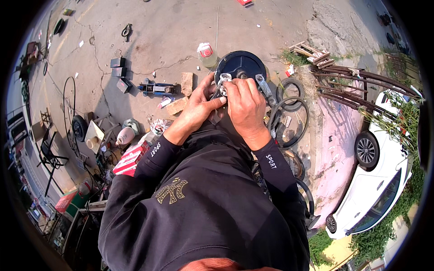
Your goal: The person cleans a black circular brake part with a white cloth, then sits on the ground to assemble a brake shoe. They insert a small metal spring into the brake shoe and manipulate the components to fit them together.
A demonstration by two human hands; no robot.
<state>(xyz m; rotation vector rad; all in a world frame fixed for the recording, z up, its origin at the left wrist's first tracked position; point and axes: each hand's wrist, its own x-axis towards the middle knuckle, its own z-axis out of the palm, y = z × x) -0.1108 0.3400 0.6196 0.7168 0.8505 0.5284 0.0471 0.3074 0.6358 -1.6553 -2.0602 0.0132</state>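
Observation:
Between my hands is a crumpled white wad [224, 79], cloth or paper, at the left part of a dark round disc [237, 63] with a hub at its middle. The fingers of my right hand [246, 106] are closed in a pinch on the wad. Beside it, my left hand [201, 106] has its thumb stretched toward the right fingertips and its other fingers curled. What those curled fingers grip is hidden. Close to the right of the disc stands a worn grey metal arm [264, 89]. A clear jug of pale liquid [207, 56] is just beyond the left hand.
Brick pieces [186, 84] and a blue floor jack [157, 87] lie left of my hands. Farther left are dark boxes [118, 72]. Tyres [304, 122] lie to the right, near rusty bars [361, 77] and a white car [368, 185]. A red-and-white box [131, 159] is by my left forearm.

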